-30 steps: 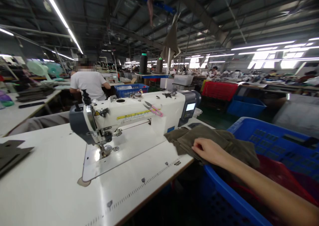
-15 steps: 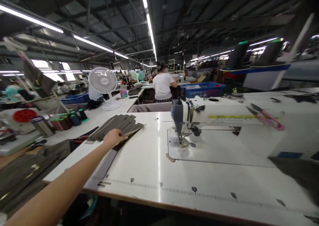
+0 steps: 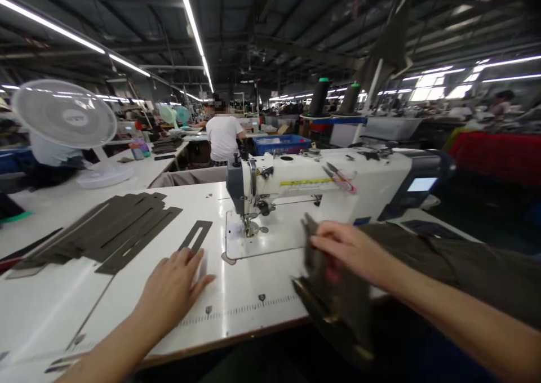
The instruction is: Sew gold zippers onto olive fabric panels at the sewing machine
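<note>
Olive cloth (image 3: 333, 298) hangs from the right hand (image 3: 350, 250), its soft folds gathered in the curled fingers, though motion blur hides the exact grip. Left hand (image 3: 171, 295) lies open, palm down on the smooth white sewing table (image 3: 63, 298), just beside a slotted olive strip (image 3: 194, 236). More slotted strips (image 3: 118, 225) overlap at left; the sewing machine (image 3: 296, 186) stands farther off. Darker cloth (image 3: 465, 265) runs out of view at right.

Left hand (image 3: 171, 295) and right hand (image 3: 350, 252): bare, slim, long-fingered. Left forearm (image 3: 122, 343) and right forearm (image 3: 448, 298): bare, smooth, tapering to narrow wrists. Right fingers (image 3: 333, 234) motion-blurred; nails too small to read.
</note>
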Demonstrator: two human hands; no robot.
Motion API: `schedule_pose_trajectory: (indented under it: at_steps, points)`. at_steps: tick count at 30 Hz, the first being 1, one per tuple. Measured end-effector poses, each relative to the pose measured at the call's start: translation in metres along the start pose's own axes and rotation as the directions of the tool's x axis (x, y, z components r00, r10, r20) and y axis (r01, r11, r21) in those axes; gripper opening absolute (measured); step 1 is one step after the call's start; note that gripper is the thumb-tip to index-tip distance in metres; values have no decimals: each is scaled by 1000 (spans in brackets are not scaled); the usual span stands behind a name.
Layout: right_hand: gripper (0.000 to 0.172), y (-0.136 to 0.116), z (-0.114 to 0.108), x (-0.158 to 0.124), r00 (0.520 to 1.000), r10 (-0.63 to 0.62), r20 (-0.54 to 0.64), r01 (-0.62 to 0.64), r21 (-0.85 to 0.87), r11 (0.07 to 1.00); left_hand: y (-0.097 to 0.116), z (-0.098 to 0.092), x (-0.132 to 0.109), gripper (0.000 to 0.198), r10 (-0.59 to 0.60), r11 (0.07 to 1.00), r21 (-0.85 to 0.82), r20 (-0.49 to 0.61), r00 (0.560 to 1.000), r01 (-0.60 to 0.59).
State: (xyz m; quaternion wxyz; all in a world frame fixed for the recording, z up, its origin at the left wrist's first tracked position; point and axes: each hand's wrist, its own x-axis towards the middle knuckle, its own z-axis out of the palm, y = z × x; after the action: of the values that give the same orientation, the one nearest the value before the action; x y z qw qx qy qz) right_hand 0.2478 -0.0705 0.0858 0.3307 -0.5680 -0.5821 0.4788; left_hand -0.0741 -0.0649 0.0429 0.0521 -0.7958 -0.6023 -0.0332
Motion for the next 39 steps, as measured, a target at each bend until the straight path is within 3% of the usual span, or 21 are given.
schedule_pose_trajectory:
  at_steps: [1, 3, 6, 9, 11, 12, 14, 17, 19, 21, 23, 25, 26, 28, 30, 31, 36, 39]
  points:
    - [19, 1, 20, 17, 995, 94, 45, -101, 202, 974, 8, 1, -2, 41, 60, 991, -118, -24, 998, -63]
    - [21, 7, 58, 49, 988, 134, 72, -150, 296, 943, 26, 2, -5, 36, 130, 889, -442, -1, 992, -117]
    - [19, 18, 93, 74, 985, 141, 100, -168, 361, 917, 52, 7, -2, 34, 135, 513, -856, 146, 980, 57]
    - [18, 28, 99, 79, 990, 114, 86, -139, 382, 914, 69, 18, 11, 32, 73, 137, -955, 275, 959, 263]
    - [18, 34, 94, 78, 995, 82, 48, -94, 369, 925, 72, 26, 21, 28, -26, 26, -953, 300, 954, 300]
    - [19, 37, 91, 78, 998, 61, 23, -65, 353, 933, 72, 29, 25, 26, -78, 27, -957, 287, 955, 290]
    - [21, 44, 86, 78, 1000, 8, -25, 0, 304, 953, 70, 34, 30, 20, -142, 121, -956, 250, 958, 267]
    - [25, 51, 83, 78, 994, -87, -61, 98, 197, 976, 66, 33, 31, 9, -161, 414, -880, 181, 970, 233]
    - [25, 51, 82, 74, 988, -149, -50, 154, 131, 979, 64, 26, 28, 19, -120, 676, -734, -28, 992, 61]
    - [21, 47, 83, 64, 970, -242, -18, 242, 12, 970, 63, 17, 27, 37, 124, 850, -468, -267, 956, -241]
    - [16, 42, 83, 46, 926, -375, 47, 375, -244, 894, 61, 9, 28, 33, 440, 821, -247, -301, 846, -515]
    - [14, 39, 85, 23, 878, -459, 139, 454, -551, 701, 60, 4, 32, 20, 621, 736, -178, -209, 756, -654]
    - [16, 40, 86, 12, 869, -463, 174, 451, -662, 598, 60, 4, 35, 16, 654, 717, -174, -168, 738, -675]
    - [14, 42, 87, -5, 886, -421, 193, 402, -771, 494, 62, 4, 39, 10, 669, 715, -169, -114, 734, -678]
    - [2, 45, 86, -14, 899, -386, 209, 388, -788, 478, 68, 4, 40, 12, 680, 710, -165, -94, 727, -685]
    - [7, 44, 84, -16, 893, -389, 227, 406, -780, 477, 72, 4, 40, 15, 688, 701, -165, -99, 719, -694]
    - [10, 24, 53, -19, 811, -487, 325, 547, -717, 432, 97, 2, 33, 8, 743, 630, -180, -144, 653, -756]
    - [11, 18, 27, -30, 860, -457, 228, 460, -733, 501, 105, 1, 30, 15, 786, 596, -135, -105, 609, -792]
